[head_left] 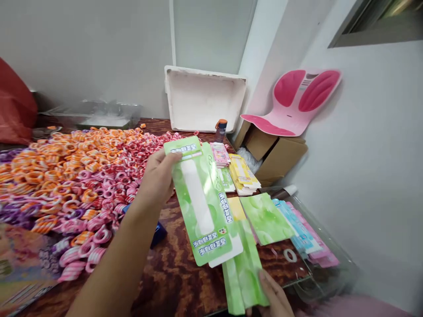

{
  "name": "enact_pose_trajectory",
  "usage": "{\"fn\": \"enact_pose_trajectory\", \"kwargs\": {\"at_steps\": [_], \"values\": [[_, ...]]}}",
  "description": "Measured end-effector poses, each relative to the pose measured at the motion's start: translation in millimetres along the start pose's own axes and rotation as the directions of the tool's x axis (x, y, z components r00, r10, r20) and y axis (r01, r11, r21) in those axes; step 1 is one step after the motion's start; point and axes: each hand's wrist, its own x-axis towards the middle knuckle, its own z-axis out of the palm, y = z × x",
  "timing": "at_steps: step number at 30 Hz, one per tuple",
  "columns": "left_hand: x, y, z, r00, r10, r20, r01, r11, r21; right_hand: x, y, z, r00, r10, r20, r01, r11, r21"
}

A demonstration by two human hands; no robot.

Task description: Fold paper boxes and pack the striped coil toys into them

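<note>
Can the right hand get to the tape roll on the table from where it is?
Probably yes. The right hand rests on green cartons, and the tape roll lies just beyond it on bare table, nothing between.
</note>
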Motion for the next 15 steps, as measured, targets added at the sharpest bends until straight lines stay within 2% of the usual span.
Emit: {"fn": "enact_pose_trajectory", "kwargs": {"at_steps": [2, 3, 4, 5, 7, 8, 9, 10, 12, 13, 15], "values": [[-7, 17, -12.9, 0.995, 0.038, -0.094, -0.041, 0.998, -0.041, 10, -14, 1, 0.991, -0.125, -0.053, 0.121, 0.989, -0.08], [-9, 21, -19.1, 0.99, 0.02, -0.14, -0.028, 0.998, -0.054, 16, -22, -1, 0.969, -0.225, -0.099, 0.2, 0.956, -0.214], [-10, 23, -25.4, 0.984, -0.014, -0.179, 0.003, 0.998, -0.062, 22, -29, -5, 0.916, -0.373, -0.148, 0.287, 0.867, -0.409], [-11, 22, -31.9, 0.975, -0.054, -0.213, 0.04, 0.997, -0.073, 28, -35, -9, 0.838, -0.525, -0.149, 0.344, 0.72, -0.603], [-13, 17, -44.6, 0.957, -0.122, -0.263, 0.1, 0.99, -0.096, 35, -44, -16, 0.663, -0.748, -0.036, 0.396, 0.39, -0.831], [-15, 14, -50.1, 0.95, -0.145, -0.278, 0.119, 0.987, -0.106, 35, -45, -18, 0.611, -0.79, 0.043, 0.429, 0.285, -0.857], [-19, 10, -54.5, 0.943, -0.16, -0.291, 0.132, 0.985, -0.115, 32, -44, -17, 0.602, -0.79, 0.113, 0.481, 0.246, -0.842], [-24, 5, -57.8, 0.936, -0.175, -0.306, 0.142, 0.982, -0.127, 26, -41, -14, 0.633, -0.754, 0.174, 0.544, 0.274, -0.793], [-40, -3, -61.3, 0.918, -0.192, -0.347, 0.148, 0.978, -0.15, 6, -30, 1, 0.741, -0.611, 0.279, 0.625, 0.475, -0.619], [-51, -7, -62.6, 0.91, -0.198, -0.364, 0.149, 0.976, -0.159, -7, -24, 12, 0.785, -0.532, 0.318, 0.615, 0.604, -0.507], [-77, -13, -68.5, 0.902, -0.211, -0.376, 0.159, 0.973, -0.165, -31, -15, 39, 0.828, -0.473, 0.301, 0.548, 0.796, -0.257]]}}
